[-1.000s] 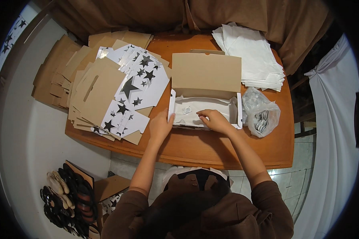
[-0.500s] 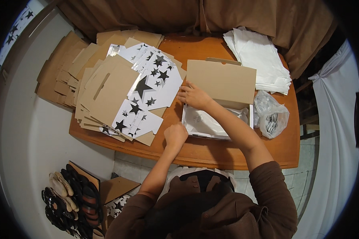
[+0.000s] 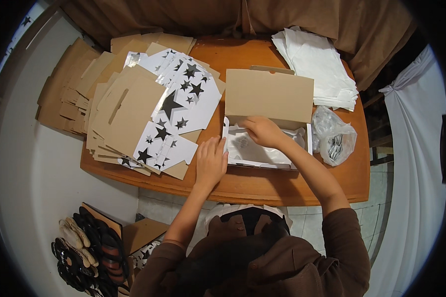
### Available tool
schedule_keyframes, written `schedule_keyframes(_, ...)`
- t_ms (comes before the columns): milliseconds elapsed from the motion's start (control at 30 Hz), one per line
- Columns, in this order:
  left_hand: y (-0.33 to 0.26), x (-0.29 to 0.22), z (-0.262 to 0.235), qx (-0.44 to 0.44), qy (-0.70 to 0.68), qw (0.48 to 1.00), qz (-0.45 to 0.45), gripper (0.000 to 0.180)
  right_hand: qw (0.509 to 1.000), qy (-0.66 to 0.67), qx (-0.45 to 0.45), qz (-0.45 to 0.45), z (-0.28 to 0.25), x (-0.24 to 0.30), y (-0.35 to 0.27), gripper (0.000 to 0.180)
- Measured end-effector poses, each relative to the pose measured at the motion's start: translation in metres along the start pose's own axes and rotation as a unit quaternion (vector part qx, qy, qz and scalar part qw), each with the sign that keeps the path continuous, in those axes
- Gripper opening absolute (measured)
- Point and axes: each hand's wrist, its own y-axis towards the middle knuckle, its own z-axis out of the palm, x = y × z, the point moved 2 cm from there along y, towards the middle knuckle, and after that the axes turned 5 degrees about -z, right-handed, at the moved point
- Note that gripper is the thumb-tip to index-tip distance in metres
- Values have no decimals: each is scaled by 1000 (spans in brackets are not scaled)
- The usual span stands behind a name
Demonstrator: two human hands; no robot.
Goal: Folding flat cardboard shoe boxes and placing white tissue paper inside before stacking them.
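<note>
A shoebox-like carton (image 3: 268,91) stands on the table with its brown lid raised at the back and its inside lined with white tissue paper (image 3: 262,151). My left hand (image 3: 211,162) lies along the carton's left outer side, fingers stretched out and holding nothing. Over the carton's left half, my right hand (image 3: 263,131) has its fingers bent down by the back left inner corner. Those fingertips are curled together, and what they hold, if anything, is hidden. A grey printed patch shows on the tissue below them.
Flat carton blanks (image 3: 129,106), some with black stars, pile up on the table's left. White paper sheets (image 3: 314,67) are stacked at the back right. A clear plastic bag (image 3: 337,143) of small silvery packets sits right of the carton. Sandals (image 3: 91,247) hang low at the left.
My right hand has moved from the carton's left edge to the right, over its inside. My left hand has opened from a fist and shifted up against the carton's left side.
</note>
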Motion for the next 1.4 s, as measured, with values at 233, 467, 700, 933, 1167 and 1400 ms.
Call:
schedule_keyframes(233, 1, -21, 14, 77, -53, 988, 126, 33, 861, 328, 334, 198, 33, 3, -40, 26)
schedule_keyframes(467, 6, -24, 26, 126, -111, 983, 76, 30, 799, 463, 325, 205, 46, -6, -46, 26)
schedule_keyframes(700, 1, -26, 28, 128, -96, 983, 95, 27, 835, 419, 274, 231, 21, -18, -62, 27)
schedule_keyframes(933, 3, -45, 28, 125, -118, 971, 168, 28, 949, 138, 243, 145, -40, 17, -94, 26)
schedule_keyframes(1167, 1, -56, 39, 152, -132, 958, 203, 31, 977, -205, -9, -66, -11, 64, -133, 13)
schedule_keyframes(1400, 5, -60, 41, 141, -125, 960, 206, 28, 927, -332, -128, -118, 14, 53, -155, 5)
